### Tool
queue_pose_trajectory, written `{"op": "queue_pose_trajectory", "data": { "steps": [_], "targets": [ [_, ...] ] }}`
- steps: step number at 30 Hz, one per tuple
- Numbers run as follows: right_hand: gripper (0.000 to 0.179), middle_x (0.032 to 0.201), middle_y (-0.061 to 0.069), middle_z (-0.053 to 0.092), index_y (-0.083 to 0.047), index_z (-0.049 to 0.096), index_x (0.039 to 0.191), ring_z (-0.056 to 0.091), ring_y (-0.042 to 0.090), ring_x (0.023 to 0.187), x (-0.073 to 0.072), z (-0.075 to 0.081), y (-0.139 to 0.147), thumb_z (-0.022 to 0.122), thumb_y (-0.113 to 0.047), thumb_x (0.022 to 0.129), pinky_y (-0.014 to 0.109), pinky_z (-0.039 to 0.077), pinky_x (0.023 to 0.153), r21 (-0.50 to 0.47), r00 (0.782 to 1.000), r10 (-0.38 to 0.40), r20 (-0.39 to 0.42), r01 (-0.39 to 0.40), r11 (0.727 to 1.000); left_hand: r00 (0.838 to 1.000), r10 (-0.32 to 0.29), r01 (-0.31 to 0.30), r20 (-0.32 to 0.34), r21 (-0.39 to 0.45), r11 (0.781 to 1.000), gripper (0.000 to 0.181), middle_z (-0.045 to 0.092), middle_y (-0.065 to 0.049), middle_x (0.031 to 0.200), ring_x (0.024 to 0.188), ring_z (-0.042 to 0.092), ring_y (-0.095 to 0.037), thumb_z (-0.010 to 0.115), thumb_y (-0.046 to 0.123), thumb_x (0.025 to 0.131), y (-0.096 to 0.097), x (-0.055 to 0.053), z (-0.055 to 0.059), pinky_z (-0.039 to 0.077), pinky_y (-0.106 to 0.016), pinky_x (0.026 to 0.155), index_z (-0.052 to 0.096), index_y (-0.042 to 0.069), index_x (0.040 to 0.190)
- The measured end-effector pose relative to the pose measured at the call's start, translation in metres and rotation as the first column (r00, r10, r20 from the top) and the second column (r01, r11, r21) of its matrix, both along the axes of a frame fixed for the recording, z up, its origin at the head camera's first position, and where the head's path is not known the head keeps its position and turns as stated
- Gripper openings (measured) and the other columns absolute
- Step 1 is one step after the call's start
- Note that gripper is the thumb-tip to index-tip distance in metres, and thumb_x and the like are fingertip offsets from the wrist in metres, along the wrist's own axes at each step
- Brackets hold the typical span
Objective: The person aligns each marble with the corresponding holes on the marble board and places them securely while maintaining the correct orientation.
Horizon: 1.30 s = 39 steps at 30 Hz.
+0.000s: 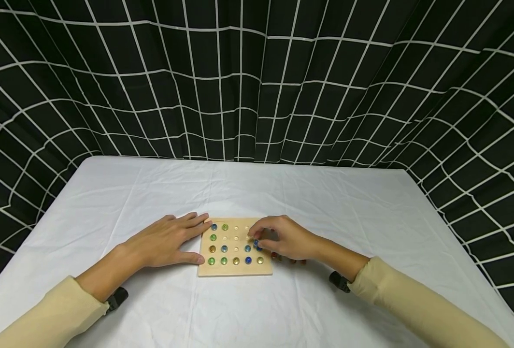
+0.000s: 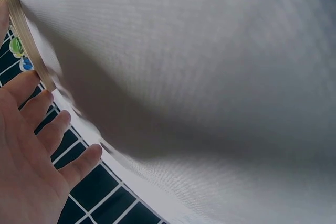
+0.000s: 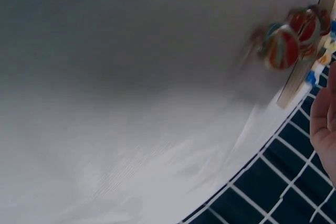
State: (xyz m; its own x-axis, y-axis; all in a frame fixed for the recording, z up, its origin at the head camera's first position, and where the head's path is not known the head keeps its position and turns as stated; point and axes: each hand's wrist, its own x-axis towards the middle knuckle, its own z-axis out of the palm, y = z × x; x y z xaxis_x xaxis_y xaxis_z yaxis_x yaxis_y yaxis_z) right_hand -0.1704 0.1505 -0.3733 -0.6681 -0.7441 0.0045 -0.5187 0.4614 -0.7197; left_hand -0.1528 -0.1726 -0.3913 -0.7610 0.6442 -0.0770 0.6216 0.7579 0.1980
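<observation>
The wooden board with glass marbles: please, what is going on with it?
A person's left hand rests at the left edge of the wooden board; the right hand seems to pinch a blue marble over the board's right side. The nearest row is full, several hollows beyond are empty, and reddish marbles lie on the white cloth to the right.

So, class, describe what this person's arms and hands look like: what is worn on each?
Both the left sleeve and right sleeve are plain beige and stop short of the hand. A small black device shows at the left cuff, and another black device at the right. The left hand and right hand wear no gloves.
</observation>
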Motion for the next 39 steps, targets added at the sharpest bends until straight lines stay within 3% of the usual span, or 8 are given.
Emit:
{"op": "queue_pose_trajectory", "data": {
  "steps": [11, 18, 30, 39],
  "targets": [
    [0.023, 0.109, 0.002, 0.071, -0.005, 0.07, 0.113, 0.062, 0.011, 0.098, 0.002, -0.001, -0.025, 0.068, 0.0, 0.091, 0.032, 0.052, 0.09, 0.016, 0.999, 0.036, -0.032, -0.035, 0.999, 1.0, -0.011, 0.011, -0.002, 0.004, 1.0, 0.09, 0.033, -0.003, 0.16, 0.145, 0.033, -0.031, 0.05, 0.075, 0.088, -0.001, -0.001, 0.001, 0.035, -0.058, 0.106, 0.036, 0.018, 0.156],
    [0.021, 0.106, -0.004, 0.07, -0.01, 0.072, 0.112, 0.061, 0.007, 0.1, 0.003, -0.003, -0.038, 0.069, -0.004, 0.092, 0.03, 0.049, 0.093, 0.081, 0.996, 0.035, -0.079, -0.029, 0.996, 1.0, -0.013, 0.013, -0.001, 0.007, 1.0, 0.09, 0.033, -0.003, 0.16, 0.145, 0.034, -0.031, 0.05, 0.075, 0.088, -0.001, -0.001, 0.001, 0.036, -0.058, 0.106, 0.036, 0.018, 0.156],
    [0.021, 0.108, -0.005, 0.071, -0.011, 0.072, 0.112, 0.061, 0.009, 0.103, 0.005, -0.004, -0.047, 0.069, -0.005, 0.092, 0.03, 0.047, 0.096, 0.132, 0.993, 0.039, -0.115, -0.024, 0.991, 1.0, -0.013, 0.013, -0.002, 0.009, 1.0, 0.09, 0.033, -0.003, 0.16, 0.145, 0.034, -0.031, 0.048, 0.077, 0.088, -0.002, -0.001, -0.001, 0.036, -0.058, 0.106, 0.036, 0.019, 0.156],
    [0.024, 0.104, 0.0, 0.071, -0.005, 0.069, 0.115, 0.065, 0.01, 0.096, -0.001, 0.002, -0.033, 0.07, -0.003, 0.092, 0.03, 0.053, 0.086, 0.031, 0.997, 0.006, -0.078, -0.004, 1.0, 1.0, -0.007, 0.007, 0.001, 0.009, 1.0, 0.091, 0.033, -0.003, 0.16, 0.145, 0.033, -0.031, 0.047, 0.077, 0.087, -0.002, -0.001, -0.002, 0.036, -0.058, 0.106, 0.035, 0.019, 0.156]
  ]
}}
